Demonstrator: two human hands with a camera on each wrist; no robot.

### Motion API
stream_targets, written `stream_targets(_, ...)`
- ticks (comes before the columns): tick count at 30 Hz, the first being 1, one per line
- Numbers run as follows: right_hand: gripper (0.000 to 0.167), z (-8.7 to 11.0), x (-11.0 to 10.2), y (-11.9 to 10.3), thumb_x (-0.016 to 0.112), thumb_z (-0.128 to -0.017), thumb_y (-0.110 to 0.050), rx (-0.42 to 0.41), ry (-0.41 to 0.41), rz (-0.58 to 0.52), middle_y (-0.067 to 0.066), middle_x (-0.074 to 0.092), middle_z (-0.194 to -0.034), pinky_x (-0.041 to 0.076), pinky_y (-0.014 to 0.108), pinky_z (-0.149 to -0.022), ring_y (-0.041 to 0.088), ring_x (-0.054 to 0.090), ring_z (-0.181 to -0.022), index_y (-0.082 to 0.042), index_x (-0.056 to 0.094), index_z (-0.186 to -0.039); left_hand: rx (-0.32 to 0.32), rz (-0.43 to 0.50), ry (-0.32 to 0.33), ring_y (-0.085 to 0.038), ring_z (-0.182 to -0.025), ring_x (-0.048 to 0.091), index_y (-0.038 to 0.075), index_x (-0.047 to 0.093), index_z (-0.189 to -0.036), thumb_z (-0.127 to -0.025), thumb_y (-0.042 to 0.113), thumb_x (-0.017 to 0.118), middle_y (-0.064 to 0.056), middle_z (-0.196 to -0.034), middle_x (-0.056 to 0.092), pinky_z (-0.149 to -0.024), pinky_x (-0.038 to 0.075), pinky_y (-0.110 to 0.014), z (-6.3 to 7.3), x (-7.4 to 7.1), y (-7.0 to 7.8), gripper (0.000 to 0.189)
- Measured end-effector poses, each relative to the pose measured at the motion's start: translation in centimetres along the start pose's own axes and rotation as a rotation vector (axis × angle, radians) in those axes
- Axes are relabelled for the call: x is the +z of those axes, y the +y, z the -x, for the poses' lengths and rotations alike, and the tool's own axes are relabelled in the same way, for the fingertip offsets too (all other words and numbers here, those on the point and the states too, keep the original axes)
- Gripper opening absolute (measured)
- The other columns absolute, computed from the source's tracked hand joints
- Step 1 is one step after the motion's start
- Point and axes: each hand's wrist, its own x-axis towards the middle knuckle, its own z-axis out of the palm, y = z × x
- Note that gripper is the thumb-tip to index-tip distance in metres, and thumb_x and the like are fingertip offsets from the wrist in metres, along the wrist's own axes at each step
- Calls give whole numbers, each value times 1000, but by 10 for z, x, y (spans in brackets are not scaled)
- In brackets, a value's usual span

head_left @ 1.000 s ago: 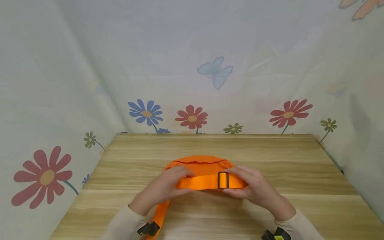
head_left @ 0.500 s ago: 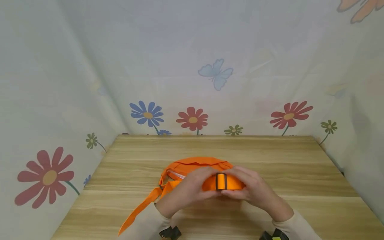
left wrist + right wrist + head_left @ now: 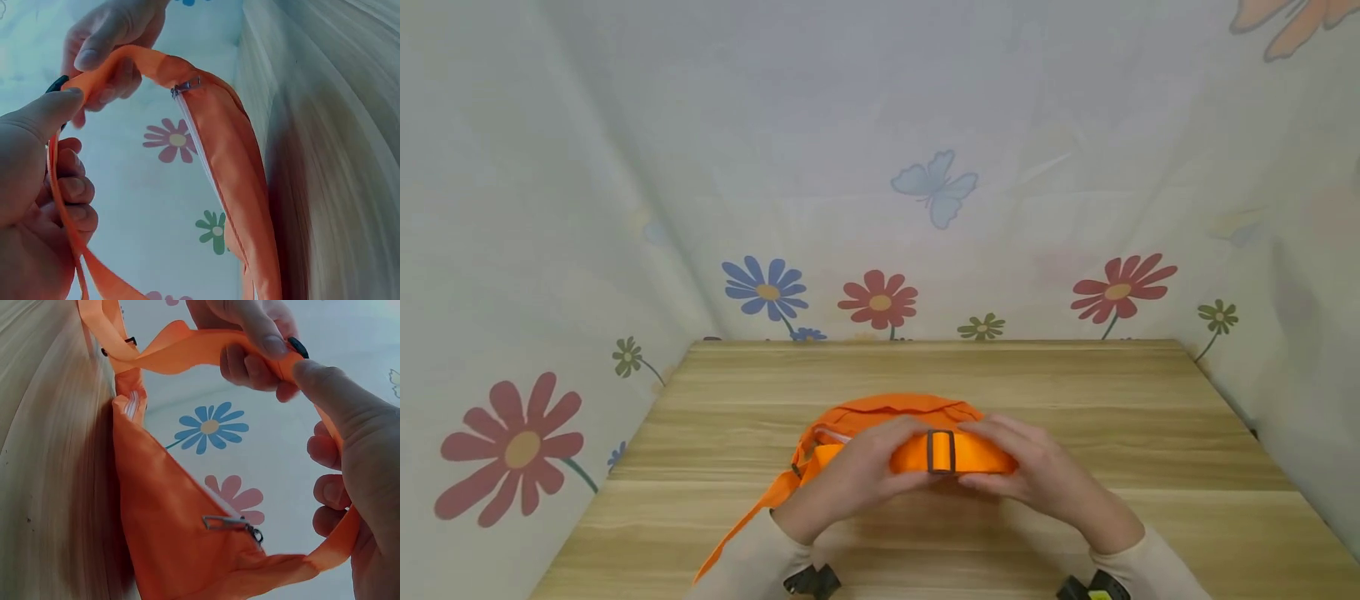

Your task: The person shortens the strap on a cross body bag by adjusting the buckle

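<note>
A: What had changed over the last second?

B: The left hand (image 3: pixel 868 462) had shifted along the flat bright-orange webbing strap (image 3: pixel 981 456), toward the right hand (image 3: pixel 1048 467). The black rectangular slider buckle (image 3: pixel 941 452) had moved slightly leftward, from the right hand's side of the gap to the left's.

A: What did that mean for the work?

B: It suggested handling centred on the buckle, perhaps a slackening or tightening; the direction could not be told.

A: How did the hands stand?

B: Both gripped the strap between thumb and fingers, one on each side of the buckle.

A: And the bag?

B: The soft orange fabric bag (image 3: pixel 910 403) rested on the pale wood-grain bench (image 3: pixel 1097 408), beyond the hands, its strap raised in a loop.

A: Which details depended on the view?

B: The head view showed the buckle's frame face-on; the wrist views gave only its dark edge. The right wrist view showed a slim metal zip pull (image 3: pixel 224 521) at the bag's near end, which the head view did not show.
</note>
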Motion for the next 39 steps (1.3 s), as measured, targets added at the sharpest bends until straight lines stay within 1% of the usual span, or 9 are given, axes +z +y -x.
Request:
stream_targets(6,45,2,-6,4,84,-95,-35,-8,-3,8,2,73,-111,58,14,-87,14,68,-89,-8,72,-129,10,2,19,-14,-104,68,13,67,-136,-93,29,87,0,-124,73,-93,62,-30,2,-7,-5,49)
stream_targets(9,45,3,-9,4,84,-95,-37,3,-18,21,0,72,-110,57,13,-86,12,66,-88,-10,72,-130,12,8,22,-14,-104,68,15,67,-136,-92,32,88,1,-124,73,-94,62,-29,3,-10,-7,51)
stream_targets(13,45,3,-12,5,83,-96,-40,20,-48,39,-2,72,-110,57,13,-86,10,66,-87,-12,73,-129,15,4,13,-15,-109,69,15,67,-137,-91,36,88,2,-127,73,-98,62,-33,5,-12,-9,54)
stream_targets(16,45,3,-12,5,78,-98,-46,30,-69,48,-4,71,-109,57,13,-85,8,65,-87,-12,73,-128,-4,5,-6,-16,-115,70,16,65,-138,-92,41,86,3,-132,72,-104,60,-36,6,-13,-10,57)
stream_targets(21,49,2,-11,4,64,-102,-56,39,-79,49,-7,70,-107,58,13,-87,5,64,-87,-14,74,-125,-38,2,-40,-18,-121,69,17,62,-142,-95,48,81,2,-139,70,-107,59,-40,6,-15,-10,59)
stream_targets(24,45,1,-11,4,68,-102,-52,14,-54,32,-5,71,-106,59,13,-87,7,65,-86,-13,74,-124,-35,-10,-48,-18,-120,69,18,61,-143,-95,47,81,3,-140,70,-107,59,-40,6,-16,-10,59)
stream_targets(28,39,0,-9,5,78,-100,-41,-22,-19,-1,-2,70,-104,58,14,-84,10,65,-85,-10,73,-124,-23,-18,-47,-16,-119,69,19,61,-142,-94,45,83,3,-139,70,-108,59,-39,6,-17,-10,59)
stream_targets(34,39,0,-8,5,75,-101,-43,17,-16,-32,-3,68,-103,56,13,-82,8,62,-85,-10,72,-122,-18,-5,-40,-16,-122,68,18,60,-143,-97,47,79,3,-139,69,-110,58,-40,7,-14,-12,58)
stream_targets(39,35,0,-6,5,79,-100,-37,24,21,-60,-2,68,-101,56,13,-78,9,62,-83,-10,72,-121,-19,16,-31,-18,-124,68,17,59,-145,-99,46,77,2,-140,69,-111,57,-42,7,-12,-11,57)
